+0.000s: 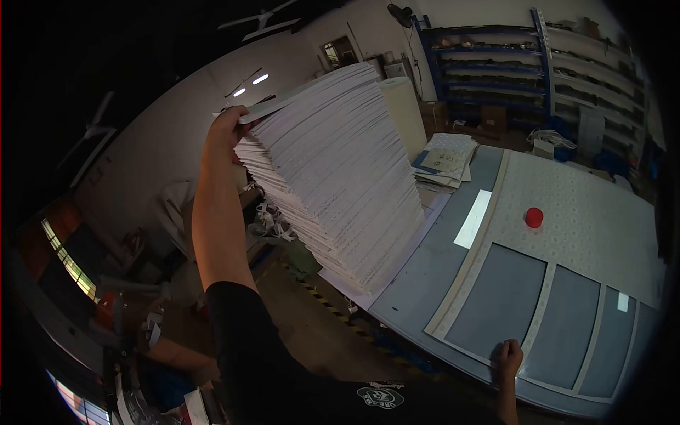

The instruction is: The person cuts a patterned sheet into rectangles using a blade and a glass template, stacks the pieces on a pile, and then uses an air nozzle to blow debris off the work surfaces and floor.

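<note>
A tall stack of white sheets (333,170) rises at the left end of the table, its layers slightly uneven. My left hand (230,124) reaches up to the near top corner of that stack, fingers closed around the edge of the top sheets. Across the table lies a patterned pale sheet (567,191) with large rectangular cut-outs and narrow strips between them. Down at its front strip is my right hand (510,358), fingers curled closed; anything inside them is hidden. A round red object (534,217) sits on the sheet's uncut part.
Behind the big stack stand a pale roll (402,117) and a smaller pile of patterned papers (446,159). Blue shelving (489,64) lines the back wall. Cardboard boxes (180,333) and clutter occupy the left floor, beside yellow-black striped floor tape (319,297).
</note>
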Tool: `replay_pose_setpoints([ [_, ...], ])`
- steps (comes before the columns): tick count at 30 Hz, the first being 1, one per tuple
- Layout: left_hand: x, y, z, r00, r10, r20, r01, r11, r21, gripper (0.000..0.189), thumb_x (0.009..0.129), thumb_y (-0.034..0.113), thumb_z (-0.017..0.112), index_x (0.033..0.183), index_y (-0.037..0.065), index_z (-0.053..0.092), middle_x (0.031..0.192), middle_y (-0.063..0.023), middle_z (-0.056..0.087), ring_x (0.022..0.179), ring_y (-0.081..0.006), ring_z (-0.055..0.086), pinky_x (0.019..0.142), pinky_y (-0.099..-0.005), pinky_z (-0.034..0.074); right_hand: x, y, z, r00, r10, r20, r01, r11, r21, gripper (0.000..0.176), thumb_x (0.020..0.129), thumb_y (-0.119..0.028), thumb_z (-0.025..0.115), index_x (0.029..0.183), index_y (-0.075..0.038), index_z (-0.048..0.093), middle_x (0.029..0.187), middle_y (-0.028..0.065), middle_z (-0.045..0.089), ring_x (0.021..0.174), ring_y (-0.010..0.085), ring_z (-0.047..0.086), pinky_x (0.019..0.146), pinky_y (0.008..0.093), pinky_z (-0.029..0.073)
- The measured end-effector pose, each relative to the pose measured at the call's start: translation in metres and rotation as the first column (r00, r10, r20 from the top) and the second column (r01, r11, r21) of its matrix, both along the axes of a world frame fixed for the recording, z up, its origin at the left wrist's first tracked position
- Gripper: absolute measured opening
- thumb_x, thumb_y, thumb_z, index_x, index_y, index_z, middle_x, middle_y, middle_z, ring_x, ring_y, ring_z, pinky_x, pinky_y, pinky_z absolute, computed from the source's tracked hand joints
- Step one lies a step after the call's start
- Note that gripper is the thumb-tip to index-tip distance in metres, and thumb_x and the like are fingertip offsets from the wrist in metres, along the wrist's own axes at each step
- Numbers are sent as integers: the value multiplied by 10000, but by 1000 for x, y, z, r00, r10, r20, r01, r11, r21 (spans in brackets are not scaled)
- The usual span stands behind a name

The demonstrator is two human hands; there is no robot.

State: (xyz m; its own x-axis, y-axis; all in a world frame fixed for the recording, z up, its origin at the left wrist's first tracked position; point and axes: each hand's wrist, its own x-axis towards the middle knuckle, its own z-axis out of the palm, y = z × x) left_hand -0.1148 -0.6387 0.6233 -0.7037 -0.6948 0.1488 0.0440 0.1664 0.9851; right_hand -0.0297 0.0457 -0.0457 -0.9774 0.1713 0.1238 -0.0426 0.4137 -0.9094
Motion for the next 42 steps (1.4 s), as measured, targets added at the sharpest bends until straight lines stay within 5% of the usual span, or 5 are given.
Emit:
replay_pose_setpoints([
  [15, 50, 12, -30, 944, 324, 61, -266, 857, -441, 522, 915, 325, 692, 1214, -69, 524, 749, -64, 591, 594, -138, 574, 478, -277, 450, -2, 10, -3, 997, 44, -71, -43, 999, 19, 171, 971, -101, 555, 852, 10, 609, 659, 41, 551, 598, 113, 504, 562, 300, 417],
  [20, 78, 105, -120, 744, -71, -665, -337, 818, -465, 572, 1023, 181, 599, 1476, -24, 318, 743, 12, 516, 612, -37, 401, 516, -229, 323, 2, 3, 12, 999, 37, 4, -37, 999, -4, 159, 959, -113, 593, 860, 3, 641, 662, 66, 612, 598, 130, 567, 586, 295, 475],
  [26, 106, 177, -323, 891, -417, -181, 162, 663, -731, 389, 992, 60, 535, 1366, -32, 480, 788, 8, 414, 677, -75, 361, 578, -241, 304, 9, 14, 13, 993, 104, 59, -80, 942, -326, 164, 965, -179, 648, 999, -19, 667, 845, 50, 690, 759, 116, 644, 679, 283, 525],
  [32, 184, 348, -552, 677, -622, 394, 733, 621, -278, 304, 947, 69, 654, 1240, -8, 627, 747, 0, 535, 660, -83, 463, 592, -272, 413, 108, 38, 73, 975, 216, -48, -218, 902, -374, 163, 963, -175, 654, 1001, -17, 668, 869, 40, 689, 786, 107, 622, 706, 281, 500],
  [42, 228, 654, -524, 76, -844, 531, 984, -23, -177, 225, 968, 127, 653, 1144, -11, 680, 838, -87, 678, 748, -134, 635, 669, -291, 509, 338, 224, 62, 961, 156, 228, -92, 959, -266, 186, 965, -213, 656, 1040, -45, 684, 879, 56, 700, 823, 122, 641, 729, 292, 524],
])
